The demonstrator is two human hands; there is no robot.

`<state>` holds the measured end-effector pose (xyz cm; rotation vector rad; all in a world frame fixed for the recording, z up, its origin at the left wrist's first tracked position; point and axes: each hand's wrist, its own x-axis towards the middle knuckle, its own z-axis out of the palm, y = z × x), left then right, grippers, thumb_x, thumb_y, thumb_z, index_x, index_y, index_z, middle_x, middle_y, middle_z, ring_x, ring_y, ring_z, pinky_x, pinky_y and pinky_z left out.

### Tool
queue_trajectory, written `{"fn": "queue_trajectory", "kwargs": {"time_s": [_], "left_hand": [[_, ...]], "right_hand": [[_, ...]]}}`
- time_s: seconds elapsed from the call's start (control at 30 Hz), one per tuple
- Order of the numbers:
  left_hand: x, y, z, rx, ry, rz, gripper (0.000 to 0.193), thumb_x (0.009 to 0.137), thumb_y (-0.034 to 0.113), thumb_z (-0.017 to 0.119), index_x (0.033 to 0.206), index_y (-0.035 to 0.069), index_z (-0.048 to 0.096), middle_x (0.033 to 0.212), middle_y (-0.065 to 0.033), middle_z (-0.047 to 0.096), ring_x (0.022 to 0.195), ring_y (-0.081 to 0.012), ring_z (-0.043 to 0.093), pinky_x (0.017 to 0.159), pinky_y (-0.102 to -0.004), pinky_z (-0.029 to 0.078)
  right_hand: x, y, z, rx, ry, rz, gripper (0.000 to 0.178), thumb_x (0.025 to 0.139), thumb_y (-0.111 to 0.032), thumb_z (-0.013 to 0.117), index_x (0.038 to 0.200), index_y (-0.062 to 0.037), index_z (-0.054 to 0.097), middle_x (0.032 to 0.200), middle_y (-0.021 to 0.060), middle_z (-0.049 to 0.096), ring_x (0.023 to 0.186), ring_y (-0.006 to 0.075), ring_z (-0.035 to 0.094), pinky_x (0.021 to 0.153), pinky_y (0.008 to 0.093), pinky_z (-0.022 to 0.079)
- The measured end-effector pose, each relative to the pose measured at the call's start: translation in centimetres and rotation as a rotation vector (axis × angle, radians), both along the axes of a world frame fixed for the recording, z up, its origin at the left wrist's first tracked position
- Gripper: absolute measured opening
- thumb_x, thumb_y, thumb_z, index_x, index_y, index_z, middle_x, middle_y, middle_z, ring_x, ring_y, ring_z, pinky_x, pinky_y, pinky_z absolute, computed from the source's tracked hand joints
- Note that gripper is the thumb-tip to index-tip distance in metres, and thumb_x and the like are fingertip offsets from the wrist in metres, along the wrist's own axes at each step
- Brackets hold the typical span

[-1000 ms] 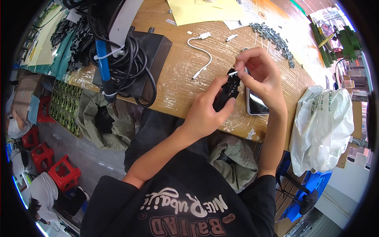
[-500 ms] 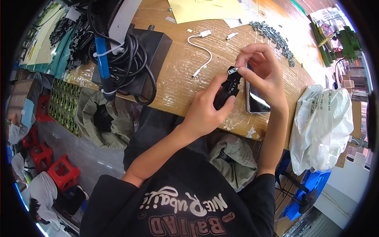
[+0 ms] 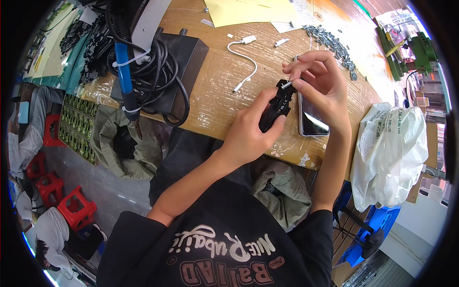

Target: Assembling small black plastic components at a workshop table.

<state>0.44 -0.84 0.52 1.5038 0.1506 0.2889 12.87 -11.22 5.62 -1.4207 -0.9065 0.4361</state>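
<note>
Bench (image 3: pixel 224 103) of pale wood, wrapped in clear film, fills the upper middle of the head view, and the person leans over its near edge. On its left side sits a dark box (image 3: pixel 184 52) with a coil of black cable (image 3: pixel 158 71) heaped on it and a blue-handled tool (image 3: pixel 123 71) hanging down in front. A white plastic bag (image 3: pixel 387 153) hangs off the right end. Near the top lies a yellow sheet (image 3: pixel 248 9), and to its right a scatter of small grey metal parts (image 3: pixel 330 43) runs along the bench. A short white cable (image 3: pixel 244 55) lies loose in the middle.

Just right of the hands a phone (image 3: pixel 311 117) lies flat, screen up.

The left hand (image 3: pixel 246 136) is closed round a small black part (image 3: pixel 275 107), holding it up just above the bench with the thumb along its side. The right hand (image 3: pixel 320 81) hovers at the part's top end, thumb and forefinger pinched shut on a small light-coloured piece (image 3: pixel 287 85) (too small to tell what kind), which touches the upper edge of the black part.

Judging by this, the work stands in the middle of one fitting step: the black part is picked up and steadied, the small piece is brought to it, but whether it is seated cannot be told. The pile of grey parts looks largely untouched, so much seems left.
</note>
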Motion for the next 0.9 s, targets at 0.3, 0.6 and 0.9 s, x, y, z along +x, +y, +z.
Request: {"fn": "queue_trajectory", "kwargs": {"time_s": [0.3,0.6,0.9], "left_hand": [[0.02,-0.12,-0.18,-0.007,-0.017,0.011,0.038,0.075,0.008,0.057,0.11,0.004,0.043,0.072,-0.0139,0.054,0.063,-0.025,0.058,0.058,-0.0325,0.045],[0.02,-0.07,-0.03,-0.028,-0.004,0.004,0.038,0.075,0.007,0.057,0.109,0.004,0.043,0.071,-0.0136,0.055,0.063,-0.025,0.058,0.058,-0.0324,0.045],[0.05,-0.07,-0.07,-0.007,0.002,0.011,0.038,0.075,0.008,0.057,0.109,0.004,0.042,0.071,-0.0143,0.056,0.063,-0.0264,0.059,0.057,-0.033,0.045]], "right_hand": [[-0.03,-0.28,0.2,-0.056,0.043,0.017,0.03,0.071,0.007,0.054,0.1,0.0025,0.046,0.082,0.0065,0.052,0.081,0.0123,0.052,0.081,0.0292,0.044],[-0.3,-0.07,0.32,-0.082,0.005,-0.022,0.032,0.072,0.006,0.056,0.102,0.0016,0.047,0.084,0.0059,0.052,0.083,0.0119,0.052,0.08,0.0284,0.044],[-0.41,-0.02,0.06,-0.072,-0.054,-0.041,0.03,0.073,0.006,0.057,0.102,0.0013,0.048,0.088,0.0051,0.052,0.084,0.0119,0.054,0.078,0.0269,0.045]]}}
